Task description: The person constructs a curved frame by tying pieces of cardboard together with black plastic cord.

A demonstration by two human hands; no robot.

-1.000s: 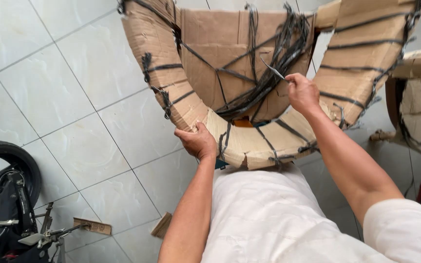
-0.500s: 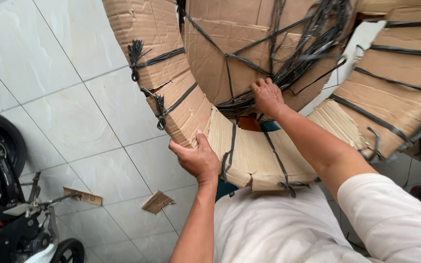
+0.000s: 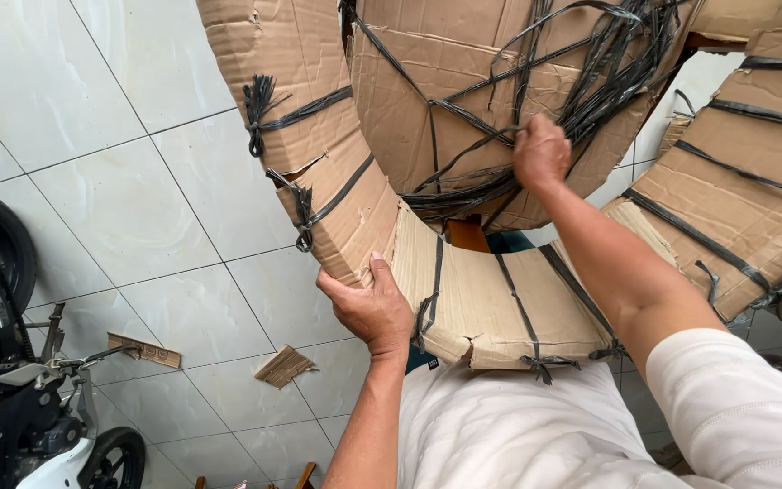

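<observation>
Left hand (image 3: pixel 371 311) grips the brown cardboard-wrapped ring (image 3: pixel 337 195); right hand (image 3: pixel 540 150), closed, tugs the black plastic straps (image 3: pixel 463 186); unwrapping calls for loosening.

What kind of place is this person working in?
Probably a home porch, garage or small workshop. The floor is pale glossy tiles, a motorbike is parked at the edge, and the hands work on a curved frame wrapped in cardboard and black strapping, with cardboard scraps on the floor.

Two hands (image 3: pixel 373 308), one cardboard-wrapped ring (image 3: pixel 491 299), two cardboard scraps (image 3: pixel 284 366)
</observation>
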